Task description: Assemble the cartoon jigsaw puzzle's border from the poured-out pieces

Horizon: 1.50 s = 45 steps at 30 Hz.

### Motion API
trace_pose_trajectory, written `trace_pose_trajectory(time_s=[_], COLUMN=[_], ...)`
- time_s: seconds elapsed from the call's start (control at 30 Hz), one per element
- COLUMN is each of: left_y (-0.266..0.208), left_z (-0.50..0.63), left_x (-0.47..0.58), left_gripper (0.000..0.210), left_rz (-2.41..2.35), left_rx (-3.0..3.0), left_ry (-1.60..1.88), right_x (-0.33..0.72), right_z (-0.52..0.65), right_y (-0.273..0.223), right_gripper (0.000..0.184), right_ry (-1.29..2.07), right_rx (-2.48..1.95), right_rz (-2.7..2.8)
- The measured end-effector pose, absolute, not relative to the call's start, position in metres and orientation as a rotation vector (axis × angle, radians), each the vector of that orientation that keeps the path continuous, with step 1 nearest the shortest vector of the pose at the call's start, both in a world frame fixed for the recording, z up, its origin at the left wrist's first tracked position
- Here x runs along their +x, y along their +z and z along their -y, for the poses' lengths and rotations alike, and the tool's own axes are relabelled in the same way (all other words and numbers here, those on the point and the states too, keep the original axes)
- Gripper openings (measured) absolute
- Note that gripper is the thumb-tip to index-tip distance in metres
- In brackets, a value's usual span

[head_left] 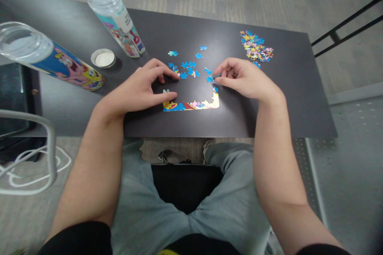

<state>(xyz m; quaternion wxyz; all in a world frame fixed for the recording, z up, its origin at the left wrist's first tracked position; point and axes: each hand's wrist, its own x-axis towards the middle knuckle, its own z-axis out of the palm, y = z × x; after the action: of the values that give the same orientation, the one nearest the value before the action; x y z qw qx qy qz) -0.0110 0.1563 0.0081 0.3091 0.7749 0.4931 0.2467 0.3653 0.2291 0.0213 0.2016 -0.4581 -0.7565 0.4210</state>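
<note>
My right hand (239, 76) pinches a blue puzzle piece (210, 79) between thumb and forefinger, just above the right end of a partly joined puzzle border (191, 106). That border runs along the bottom and up the right side, in yellow, blue and red. My left hand (152, 83) rests on the table with thumb and fingers apart, beside the border's left end. Its fingertips are close to a loose group of blue puzzle pieces (184, 65). A pale piece (172, 53) lies above that group.
A heap of mixed puzzle pieces (255, 46) lies at the table's right. To the left stand two clear-topped picture tubes, one tall tube (119, 24) behind and a blue tube (68, 63) nearer, with a round lid (103, 59) between them. The dark table (191, 125) has its near edge above my lap.
</note>
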Motion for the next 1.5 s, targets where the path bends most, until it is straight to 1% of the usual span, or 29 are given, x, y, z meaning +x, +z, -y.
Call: trace_pose_trajectory(time_s=[0.1, 0.17, 0.3, 0.37, 0.5, 0.63, 0.73, 0.87, 1.07, 1.3, 1.4, 1.5], left_y=[0.01, 0.011, 0.014, 0.013, 0.009, 0.006, 0.008, 0.012, 0.012, 0.011, 0.009, 0.008], left_z=[-0.156, -0.155, -0.154, -0.155, -0.157, -0.158, -0.157, -0.155, -0.155, -0.156, -0.156, -0.157], left_x=[-0.011, -0.012, -0.011, -0.011, -0.012, -0.013, -0.013, -0.011, -0.01, -0.01, -0.012, -0.013], left_gripper=[0.062, 0.066, 0.088, 0.095, 0.091, 0.09, 0.085, 0.084, 0.087, 0.082, 0.082, 0.083], left_rz=[-1.289, -1.289, -1.301, -1.306, -1.312, -1.294, -1.3, -1.308, -1.303, -1.306, -1.3, -1.295], left_rx=[2.055, 2.071, 2.102, 2.093, 2.058, 2.051, 2.055, 2.064, 2.022, 2.026, 2.035, 2.042], left_ry=[0.641, 0.608, 0.517, 0.511, 0.556, 0.589, 0.581, 0.561, 0.584, 0.616, 0.617, 0.613], right_x=[0.361, 0.359, 0.356, 0.356, 0.356, 0.355, 0.354, 0.364, 0.385, 0.381, 0.38, 0.38], right_z=[-0.229, -0.229, -0.229, -0.229, -0.229, -0.23, -0.231, -0.231, -0.223, -0.219, -0.219, -0.219], right_y=[0.021, 0.02, 0.019, 0.018, 0.019, 0.019, 0.019, 0.021, 0.036, 0.037, 0.035, 0.035], right_gripper=[0.031, 0.034, 0.04, 0.038, 0.031, 0.031, 0.031, 0.032, 0.043, 0.042, 0.044, 0.042], right_ry=[1.133, 1.128, 1.121, 1.104, 1.099, 1.114, 1.134, 1.183, 1.188, 1.153, 1.162, 1.166], right_rx=[-1.306, -1.314, -1.327, -1.327, -1.312, -1.321, -1.327, -1.307, -1.243, -1.23, -1.219, -1.191], right_rz=[2.163, 2.177, 2.171, 2.178, 2.196, 2.189, 2.182, 2.15, 2.301, 2.372, 2.377, 2.388])
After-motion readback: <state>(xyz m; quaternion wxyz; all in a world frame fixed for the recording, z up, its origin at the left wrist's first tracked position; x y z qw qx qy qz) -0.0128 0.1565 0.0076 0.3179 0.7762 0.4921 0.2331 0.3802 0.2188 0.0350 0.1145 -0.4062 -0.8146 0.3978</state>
